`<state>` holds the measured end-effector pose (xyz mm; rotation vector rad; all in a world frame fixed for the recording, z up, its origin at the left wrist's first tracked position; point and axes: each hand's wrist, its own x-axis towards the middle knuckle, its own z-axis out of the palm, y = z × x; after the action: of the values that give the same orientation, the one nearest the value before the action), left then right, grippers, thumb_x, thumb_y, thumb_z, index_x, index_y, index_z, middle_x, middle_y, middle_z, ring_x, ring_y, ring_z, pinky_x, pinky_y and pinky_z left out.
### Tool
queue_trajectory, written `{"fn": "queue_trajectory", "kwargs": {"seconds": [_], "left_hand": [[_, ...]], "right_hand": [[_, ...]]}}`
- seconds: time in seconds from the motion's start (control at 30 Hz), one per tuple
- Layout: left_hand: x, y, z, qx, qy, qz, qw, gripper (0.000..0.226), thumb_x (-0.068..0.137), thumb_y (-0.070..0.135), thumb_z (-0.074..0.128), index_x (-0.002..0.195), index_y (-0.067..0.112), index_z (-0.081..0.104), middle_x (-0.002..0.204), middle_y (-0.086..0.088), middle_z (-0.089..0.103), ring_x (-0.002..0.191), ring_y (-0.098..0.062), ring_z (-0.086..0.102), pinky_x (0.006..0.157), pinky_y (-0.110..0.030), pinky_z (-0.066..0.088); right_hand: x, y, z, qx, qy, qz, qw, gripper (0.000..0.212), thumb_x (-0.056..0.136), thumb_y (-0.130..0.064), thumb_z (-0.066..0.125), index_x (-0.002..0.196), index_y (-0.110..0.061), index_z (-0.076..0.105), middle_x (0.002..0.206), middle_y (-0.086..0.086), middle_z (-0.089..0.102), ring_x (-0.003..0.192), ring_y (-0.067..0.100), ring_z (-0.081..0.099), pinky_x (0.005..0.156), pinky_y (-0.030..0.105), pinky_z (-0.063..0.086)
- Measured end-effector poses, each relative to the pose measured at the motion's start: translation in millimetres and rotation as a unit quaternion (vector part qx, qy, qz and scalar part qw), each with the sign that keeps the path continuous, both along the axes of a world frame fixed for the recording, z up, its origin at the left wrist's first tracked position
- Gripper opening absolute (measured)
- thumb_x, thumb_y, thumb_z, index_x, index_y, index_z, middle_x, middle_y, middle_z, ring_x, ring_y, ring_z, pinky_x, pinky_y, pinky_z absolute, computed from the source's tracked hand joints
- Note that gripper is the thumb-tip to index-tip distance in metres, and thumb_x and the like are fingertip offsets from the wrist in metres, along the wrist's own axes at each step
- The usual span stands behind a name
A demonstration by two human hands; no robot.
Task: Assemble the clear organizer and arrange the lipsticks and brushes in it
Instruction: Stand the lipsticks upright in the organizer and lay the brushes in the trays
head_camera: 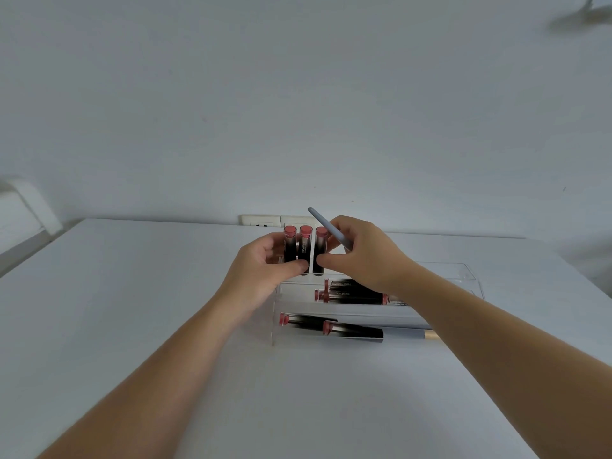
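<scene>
We are mid-arranging: our left hand (268,260) grips the upright lipsticks (304,248) standing at the back of the clear organizer (463,276) on the white surface (165,293). Our right hand (361,256) pinches a grey brush (328,228), tilted just beside them. More lipsticks lie in the lower tiers. Next, we judge, the brush needs a free slot.
</scene>
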<state>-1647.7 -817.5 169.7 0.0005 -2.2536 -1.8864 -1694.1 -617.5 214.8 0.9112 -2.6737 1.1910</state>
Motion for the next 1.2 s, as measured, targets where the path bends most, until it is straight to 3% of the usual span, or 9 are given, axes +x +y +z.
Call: {"fn": "queue_trajectory", "kwargs": {"seconds": [0.37,0.57,1.2], "left_hand": [[-0.4,-0.2,-0.7,-0.002,-0.001,-0.001,1.0,0.057,0.06,0.035,0.084,0.115,0.033,0.072,0.102,0.008,0.079,0.097,-0.015,0.075,0.101,-0.045,0.053],[0.6,0.8,0.9,0.003,0.0,-0.009,1.0,0.043,0.064,0.033,0.083,0.104,0.046,0.075,0.099,0.011,0.079,0.094,-0.009,0.075,0.097,-0.037,0.052],[5.0,-2.3,3.6,0.045,0.0,-0.032,0.998,0.037,0.065,0.03,0.082,0.101,0.039,0.078,0.1,0.006,0.079,0.092,-0.009,0.075,0.085,-0.025,0.051]], "right_hand": [[-0.7,-0.6,-0.8,-0.002,-0.002,0.0,1.0,0.019,0.083,-0.027,0.076,0.092,-0.034,0.06,0.064,-0.039,0.056,0.049,-0.001,0.045,0.049,0.009,0.038],[-1.5,-1.0,-1.1,-0.006,-0.002,-0.003,1.0,0.02,0.082,-0.028,0.075,0.094,-0.034,0.061,0.069,-0.035,0.06,0.051,0.0,0.045,0.05,0.009,0.038],[-2.5,-0.1,-2.5,0.016,0.002,-0.008,1.0,0.023,0.084,-0.029,0.075,0.104,-0.027,0.062,0.064,-0.045,0.053,0.05,-0.004,0.046,0.047,0.007,0.037]]}}
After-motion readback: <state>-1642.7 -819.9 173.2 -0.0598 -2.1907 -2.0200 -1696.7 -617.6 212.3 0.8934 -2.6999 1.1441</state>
